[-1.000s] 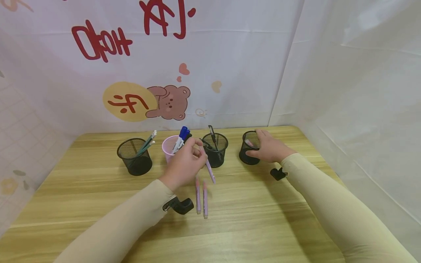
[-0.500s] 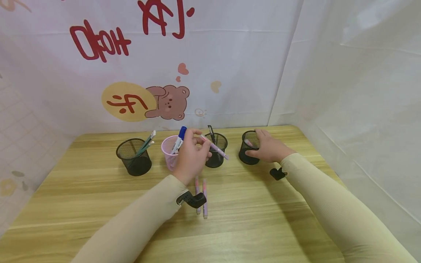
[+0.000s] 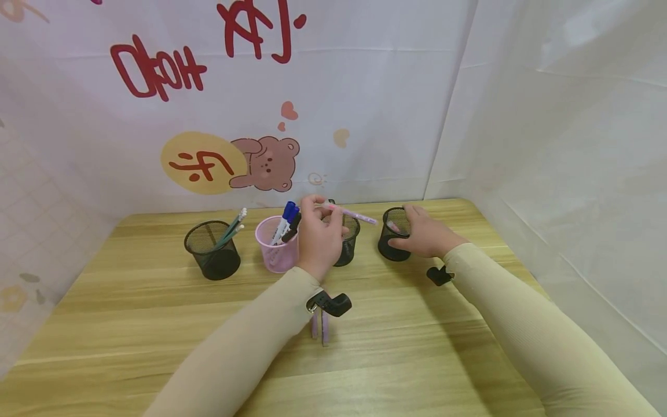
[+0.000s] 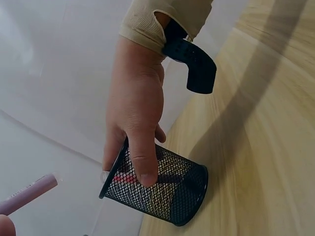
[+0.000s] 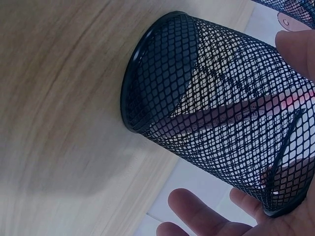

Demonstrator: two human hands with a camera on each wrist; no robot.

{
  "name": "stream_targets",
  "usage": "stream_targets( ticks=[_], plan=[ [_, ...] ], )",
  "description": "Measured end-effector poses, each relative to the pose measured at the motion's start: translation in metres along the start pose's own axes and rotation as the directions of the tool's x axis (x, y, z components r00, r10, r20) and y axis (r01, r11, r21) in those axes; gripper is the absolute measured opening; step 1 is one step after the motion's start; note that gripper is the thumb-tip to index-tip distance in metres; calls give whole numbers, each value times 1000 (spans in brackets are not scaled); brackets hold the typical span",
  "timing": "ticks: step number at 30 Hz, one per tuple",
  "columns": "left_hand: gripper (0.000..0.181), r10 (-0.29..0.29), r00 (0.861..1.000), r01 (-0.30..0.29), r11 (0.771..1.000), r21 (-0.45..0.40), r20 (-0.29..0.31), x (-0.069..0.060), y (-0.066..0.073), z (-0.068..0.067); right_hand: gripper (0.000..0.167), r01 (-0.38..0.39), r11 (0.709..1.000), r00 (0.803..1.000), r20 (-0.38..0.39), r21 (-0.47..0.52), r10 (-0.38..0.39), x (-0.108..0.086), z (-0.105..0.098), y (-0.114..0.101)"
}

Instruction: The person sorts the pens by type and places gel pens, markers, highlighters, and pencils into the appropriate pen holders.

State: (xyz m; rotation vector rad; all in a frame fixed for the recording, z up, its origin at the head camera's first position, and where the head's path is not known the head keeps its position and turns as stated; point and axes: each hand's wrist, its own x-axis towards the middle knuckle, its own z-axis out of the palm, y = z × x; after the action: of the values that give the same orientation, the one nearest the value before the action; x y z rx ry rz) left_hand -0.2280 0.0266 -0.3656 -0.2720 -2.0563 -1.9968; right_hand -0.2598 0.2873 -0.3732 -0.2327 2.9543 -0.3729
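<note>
My left hand [image 3: 322, 237] pinches a purple pen [image 3: 359, 218] with a pink part near its clear end. It hangs nearly level above a black mesh pen holder [image 3: 348, 249], pointing right. My right hand [image 3: 429, 234] grips the rightmost black mesh pen holder [image 3: 392, 246] at its rim, thumb on one side and fingers on the other. Through the mesh in the right wrist view, a purple pen [image 5: 221, 117] leans inside this holder. The left wrist view has the right hand [image 4: 138, 103] on the holder [image 4: 165, 191], with the pinched pen [image 4: 32, 192] apart from it.
Two purple pens [image 3: 325, 330] lie on the wooden table [image 3: 406, 359], partly behind the left wrist. Leftward stand a pink holder [image 3: 281, 260] with blue and black markers and a black mesh holder [image 3: 219, 263] with green pencils. A printed cloth [image 3: 385, 116] hangs behind.
My left hand has moved right and slightly up with the purple pen, which has swung from steeply slanted to nearly level. The right hand stays on its holder.
</note>
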Motion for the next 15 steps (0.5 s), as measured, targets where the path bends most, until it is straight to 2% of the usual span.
stream_targets(
  ticks=[7,15],
  plan=[
    [30,16,998,-12,998,67,-60,3,0,18,108,7,1000,1000,-16,1,-7,1,1,0],
    [28,10,998,-1,988,155,-60,5,-1,32,109,5,1000,1000,-13,7,-5,2,1,2]
  ],
)
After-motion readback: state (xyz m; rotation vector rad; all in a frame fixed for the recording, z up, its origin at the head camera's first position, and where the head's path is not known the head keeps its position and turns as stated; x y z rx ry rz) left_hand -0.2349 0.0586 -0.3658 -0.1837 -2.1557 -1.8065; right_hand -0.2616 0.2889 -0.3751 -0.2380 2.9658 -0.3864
